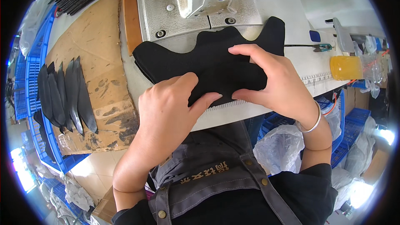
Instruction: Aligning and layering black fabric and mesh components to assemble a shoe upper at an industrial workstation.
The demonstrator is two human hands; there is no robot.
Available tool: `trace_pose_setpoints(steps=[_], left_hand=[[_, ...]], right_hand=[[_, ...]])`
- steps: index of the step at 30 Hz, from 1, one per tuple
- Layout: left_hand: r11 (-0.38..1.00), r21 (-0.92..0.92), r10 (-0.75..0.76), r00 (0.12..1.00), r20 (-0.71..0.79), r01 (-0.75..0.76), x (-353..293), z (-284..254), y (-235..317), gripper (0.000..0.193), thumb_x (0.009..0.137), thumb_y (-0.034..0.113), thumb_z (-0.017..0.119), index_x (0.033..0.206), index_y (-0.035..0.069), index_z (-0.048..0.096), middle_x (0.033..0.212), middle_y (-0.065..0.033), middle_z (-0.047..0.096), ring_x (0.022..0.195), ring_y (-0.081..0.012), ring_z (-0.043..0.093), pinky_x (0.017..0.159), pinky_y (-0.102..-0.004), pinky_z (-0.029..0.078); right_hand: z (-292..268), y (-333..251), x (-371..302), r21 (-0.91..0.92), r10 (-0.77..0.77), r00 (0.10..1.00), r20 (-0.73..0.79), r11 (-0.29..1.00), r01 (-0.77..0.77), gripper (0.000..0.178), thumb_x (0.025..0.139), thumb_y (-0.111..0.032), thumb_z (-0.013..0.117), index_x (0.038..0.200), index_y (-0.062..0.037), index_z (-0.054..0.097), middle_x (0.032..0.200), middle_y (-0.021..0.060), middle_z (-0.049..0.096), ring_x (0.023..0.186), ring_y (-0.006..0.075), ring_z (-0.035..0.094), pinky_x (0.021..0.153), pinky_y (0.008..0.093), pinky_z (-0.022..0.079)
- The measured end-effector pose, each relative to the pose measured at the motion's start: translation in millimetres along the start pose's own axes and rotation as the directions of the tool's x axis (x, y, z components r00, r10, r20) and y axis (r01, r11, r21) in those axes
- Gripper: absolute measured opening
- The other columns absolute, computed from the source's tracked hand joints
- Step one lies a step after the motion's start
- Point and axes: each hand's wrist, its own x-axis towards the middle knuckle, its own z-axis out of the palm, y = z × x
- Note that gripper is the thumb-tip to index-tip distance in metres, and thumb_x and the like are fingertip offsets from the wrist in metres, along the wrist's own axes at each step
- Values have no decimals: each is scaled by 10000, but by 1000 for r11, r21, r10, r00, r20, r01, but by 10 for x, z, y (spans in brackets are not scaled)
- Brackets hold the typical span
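A black fabric piece (225, 64) with a wavy, lobed outline lies under the white machine's arm, close to the table's front edge. At its left end a second edge shows, as if layers are stacked. My left hand (166, 104) rests on its near left part, fingers bent against the cloth and thumb stretched along the front edge; some fingertips are hidden. On the right part lies my right hand (277, 79), thumb and index finger spread wide, the index reaching over the fabric and the thumb at its near edge. Its other fingers are mostly hidden.
The white machine (208, 0) stands just beyond the fabric. Left, several black strips (68, 96) lie on stained cardboard (110, 87) beside a blue crate (33, 79). A ruler (318, 78), small thread snips (323, 47) and a yellow container (346, 67) are right. Below hangs a plastic bag (279, 148).
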Motion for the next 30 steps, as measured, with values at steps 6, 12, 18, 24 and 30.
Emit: trace_pose_setpoints(steps=[6,12,18,24,30], left_hand=[[926,-310,-183,975,126,214,42,-124,-108,301,754,178,794,712,17,544,524,-30,455,451,-113,383,454,-270,311],[932,-318,-134,982,136,172,51,-124,-160,245,757,126,777,722,8,565,523,-37,475,468,-112,408,462,-274,329],[933,-307,-138,975,174,186,64,-159,-165,247,741,128,789,708,6,576,517,-40,484,467,-126,426,462,-284,336],[938,-315,-108,985,137,146,58,-126,-189,254,733,130,800,706,7,579,513,-39,479,462,-127,420,459,-285,335],[941,-324,-71,993,95,99,37,-104,-202,257,734,134,802,715,2,582,521,-41,485,467,-122,423,460,-284,343]], right_hand=[[14,-39,20,-57,30,999,33,998,-28,715,614,-118,836,1259,-92,528,1167,118,629,963,350,613,852,389,487],[10,-66,21,-13,60,998,31,998,-60,688,618,-111,826,1244,-95,543,1173,125,626,974,353,603,871,386,474],[21,-90,33,-79,6,1000,-12,997,-7,642,653,-153,828,1220,-89,534,1087,153,652,942,367,623,810,390,500],[35,-64,31,-79,-31,999,-34,996,28,639,644,-150,835,1208,-86,542,1068,155,655,929,367,623,807,391,499],[34,-70,32,-83,-23,999,-24,996,21,631,648,-148,832,1205,-84,541,1046,154,655,926,362,625,800,389,499]])
